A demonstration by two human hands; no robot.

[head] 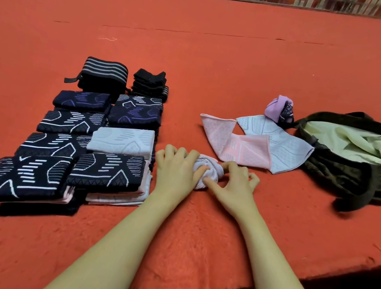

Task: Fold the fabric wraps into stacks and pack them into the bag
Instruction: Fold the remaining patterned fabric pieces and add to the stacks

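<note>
We've got our left hand [175,167] and right hand [234,181] both curled around a bunched pale wrap [206,172], near the front edge of the red table [226,48]. Folded stacks [78,140] crowd just left. To the right, past the pink wrap [233,140] and light blue wrap [283,145], lies the open bag [360,159]; beyond is plenty of open red surface.

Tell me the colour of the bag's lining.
Pale yellow-green lining, seen in the head view.
</note>
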